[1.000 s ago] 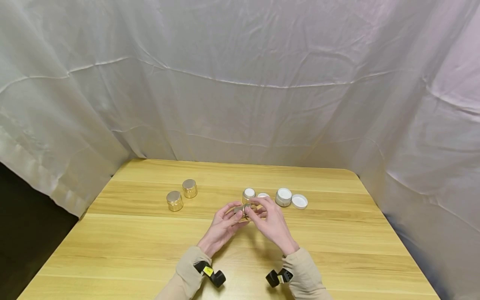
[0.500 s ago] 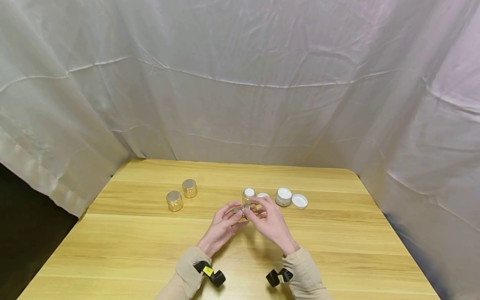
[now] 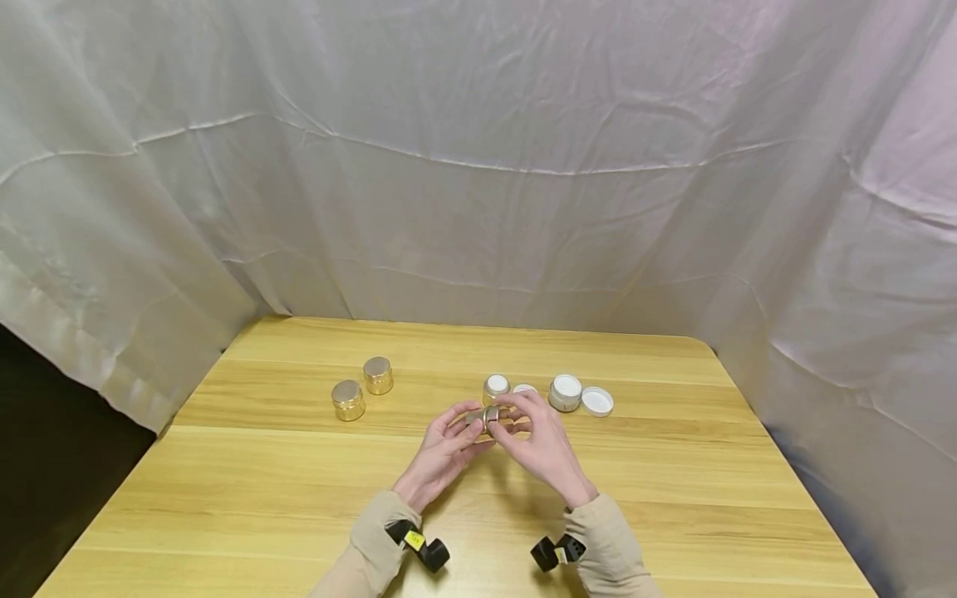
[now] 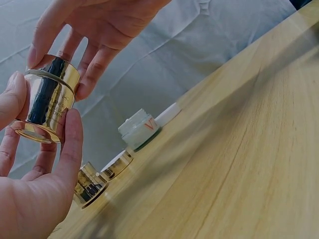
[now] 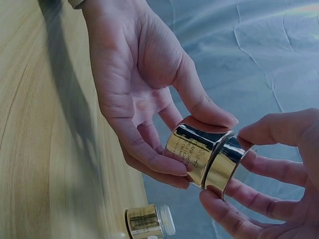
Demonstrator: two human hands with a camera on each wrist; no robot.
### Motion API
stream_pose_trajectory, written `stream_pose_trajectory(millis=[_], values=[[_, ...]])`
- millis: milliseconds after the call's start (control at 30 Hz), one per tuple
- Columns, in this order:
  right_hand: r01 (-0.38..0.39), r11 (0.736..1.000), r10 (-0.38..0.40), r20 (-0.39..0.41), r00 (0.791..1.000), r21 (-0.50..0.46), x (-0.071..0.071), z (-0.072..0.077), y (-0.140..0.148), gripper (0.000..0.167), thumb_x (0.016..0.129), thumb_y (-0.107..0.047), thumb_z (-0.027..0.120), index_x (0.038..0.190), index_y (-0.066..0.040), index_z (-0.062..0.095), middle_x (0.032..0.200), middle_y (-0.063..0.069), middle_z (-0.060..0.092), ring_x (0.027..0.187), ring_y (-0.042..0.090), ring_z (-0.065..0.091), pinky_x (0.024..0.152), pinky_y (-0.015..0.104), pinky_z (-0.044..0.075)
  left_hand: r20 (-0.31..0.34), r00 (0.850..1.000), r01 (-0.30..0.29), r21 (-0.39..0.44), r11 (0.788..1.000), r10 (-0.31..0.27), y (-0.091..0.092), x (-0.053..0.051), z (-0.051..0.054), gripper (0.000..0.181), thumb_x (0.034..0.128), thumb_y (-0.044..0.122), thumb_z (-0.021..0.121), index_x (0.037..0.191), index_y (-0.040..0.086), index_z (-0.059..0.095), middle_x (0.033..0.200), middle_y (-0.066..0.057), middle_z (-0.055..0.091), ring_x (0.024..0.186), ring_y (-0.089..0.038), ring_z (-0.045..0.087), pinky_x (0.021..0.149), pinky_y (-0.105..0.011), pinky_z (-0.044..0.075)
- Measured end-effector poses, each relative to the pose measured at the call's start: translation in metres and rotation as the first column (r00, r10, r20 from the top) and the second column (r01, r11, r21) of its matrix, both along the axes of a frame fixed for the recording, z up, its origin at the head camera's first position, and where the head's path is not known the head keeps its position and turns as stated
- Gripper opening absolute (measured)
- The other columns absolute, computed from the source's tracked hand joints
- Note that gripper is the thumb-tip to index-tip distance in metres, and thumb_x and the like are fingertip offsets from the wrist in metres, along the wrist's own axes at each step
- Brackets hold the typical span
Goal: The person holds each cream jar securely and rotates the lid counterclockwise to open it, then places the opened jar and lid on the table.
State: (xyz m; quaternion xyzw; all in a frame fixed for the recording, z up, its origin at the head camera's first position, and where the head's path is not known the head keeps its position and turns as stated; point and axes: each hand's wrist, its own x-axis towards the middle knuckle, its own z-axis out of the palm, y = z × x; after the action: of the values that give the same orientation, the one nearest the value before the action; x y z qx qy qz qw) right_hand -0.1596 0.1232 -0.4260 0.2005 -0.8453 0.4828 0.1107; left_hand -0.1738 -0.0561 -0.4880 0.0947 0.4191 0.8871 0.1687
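Observation:
Between the two hands, above the table, a shiny gold jar [image 3: 478, 418] lies tipped on its side. My left hand [image 3: 439, 458] grips its printed body [image 4: 45, 102], thumb on one side and fingers round the other. At the other end, my right hand [image 3: 549, 448] holds the gold lid [image 5: 224, 167] between thumb and fingertips. A thin seam shows between lid and body in both wrist views. The right wrist view has my right hand [image 5: 284, 179] at lower right, with my left hand [image 5: 132, 74] across from it.
Two closed gold jars [image 3: 349, 401] [image 3: 378, 376] stand at the left on the wooden table [image 3: 262, 490]. Behind my hands are a gold jar with a white top [image 3: 497, 388], a partly hidden lid [image 3: 525, 389], a glass jar [image 3: 565, 394] and a white lid [image 3: 597, 402].
The fingers of my right hand have shifted slightly around the lid end. The held jar, my left hand and the things on the table look the same.

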Motion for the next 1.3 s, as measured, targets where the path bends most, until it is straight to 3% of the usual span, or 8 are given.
stream_pose_trajectory(millis=[233, 367, 533, 800, 967, 1133, 1300], values=[[0.015, 1.0, -0.015, 0.019, 1.0, 0.007, -0.0006, -0.0008, -0.0001, 0.027, 0.091, -0.018, 0.075, 0.117, -0.011, 0.071, 0.109, 0.011, 0.066, 0.094, 0.028, 0.07, 0.078, 0.035, 0.064, -0.014, 1.0, 0.002, -0.001, 1.0, -0.002, -0.0003, 0.0003, -0.0005, 0.023, 0.1002, 0.004, 0.057, 0.117, 0.019, 0.061, 0.115, 0.004, 0.067, 0.107, -0.01, 0.067, 0.102, -0.033, 0.058], [0.067, 0.997, -0.068, 0.012, 0.998, 0.03, -0.001, -0.0008, -0.0012, 0.027, 0.092, -0.022, 0.074, 0.116, -0.01, 0.072, 0.108, 0.011, 0.068, 0.086, 0.022, 0.07, 0.074, 0.027, 0.062, -0.011, 1.0, 0.005, 0.008, 1.0, -0.005, 0.0, 0.0011, 0.0007, 0.024, 0.0992, 0.004, 0.059, 0.117, 0.019, 0.061, 0.113, 0.004, 0.069, 0.107, -0.01, 0.067, 0.102, -0.033, 0.058], [0.094, 0.995, -0.094, -0.014, 0.996, 0.031, -0.0014, 0.0001, -0.0019, 0.023, 0.09, -0.018, 0.075, 0.111, -0.009, 0.074, 0.105, 0.011, 0.071, 0.082, 0.023, 0.072, 0.071, 0.019, 0.06, -0.008, 1.0, 0.005, 0.007, 1.0, -0.005, 0.0002, 0.0016, 0.002, 0.024, 0.0992, 0.004, 0.059, 0.116, 0.02, 0.061, 0.112, 0.005, 0.069, 0.107, -0.01, 0.067, 0.102, -0.032, 0.057], [0.017, 1.0, -0.017, -0.004, 1.0, -0.007, -0.0001, 0.0012, -0.0005, 0.024, 0.088, -0.008, 0.075, 0.111, -0.003, 0.072, 0.104, 0.014, 0.067, 0.092, 0.029, 0.07, 0.08, 0.036, 0.065, -0.009, 1.0, 0.002, 0.003, 1.0, -0.002, 0.0, 0.0013, 0.0015, 0.024, 0.0989, 0.004, 0.059, 0.116, 0.021, 0.061, 0.114, 0.005, 0.067, 0.107, -0.009, 0.066, 0.102, -0.033, 0.058], [0.012, 1.0, -0.012, -0.002, 1.0, -0.01, -0.0005, 0.0002, 0.0, 0.023, 0.09, -0.012, 0.074, 0.112, -0.005, 0.072, 0.106, 0.013, 0.066, 0.094, 0.028, 0.069, 0.08, 0.038, 0.065, -0.019, 1.0, 0.007, 0.003, 1.0, -0.007, -0.0001, 0.0011, 0.0012, 0.024, 0.0995, 0.004, 0.058, 0.116, 0.021, 0.062, 0.114, 0.005, 0.068, 0.107, -0.009, 0.066, 0.102, -0.033, 0.058], [0.064, 0.998, -0.064, 0.016, 0.998, 0.017, -0.001, -0.0008, -0.0006, 0.024, 0.092, -0.021, 0.073, 0.113, -0.011, 0.073, 0.106, 0.011, 0.069, 0.087, 0.021, 0.07, 0.075, 0.028, 0.062, -0.028, 1.0, 0.008, 0.0, 1.0, -0.008, -0.0002, 0.0008, 0.0007, 0.024, 0.1001, 0.003, 0.057, 0.117, 0.02, 0.06, 0.113, 0.005, 0.068, 0.108, -0.009, 0.066, 0.101, -0.031, 0.058], [0.089, 0.996, -0.09, 0.03, 0.996, 0.028, -0.0005, 0.0004, -0.0013, 0.022, 0.091, -0.02, 0.075, 0.112, -0.012, 0.073, 0.106, 0.011, 0.07, 0.084, 0.02, 0.072, 0.072, 0.02, 0.059, -0.024, 1.0, 0.007, -0.005, 1.0, -0.007, -0.0001, 0.0005, 0.0005, 0.024, 0.0995, 0.004, 0.059, 0.117, 0.02, 0.06, 0.113, 0.005, 0.068, 0.107, -0.009, 0.066, 0.1, -0.031, 0.058]])
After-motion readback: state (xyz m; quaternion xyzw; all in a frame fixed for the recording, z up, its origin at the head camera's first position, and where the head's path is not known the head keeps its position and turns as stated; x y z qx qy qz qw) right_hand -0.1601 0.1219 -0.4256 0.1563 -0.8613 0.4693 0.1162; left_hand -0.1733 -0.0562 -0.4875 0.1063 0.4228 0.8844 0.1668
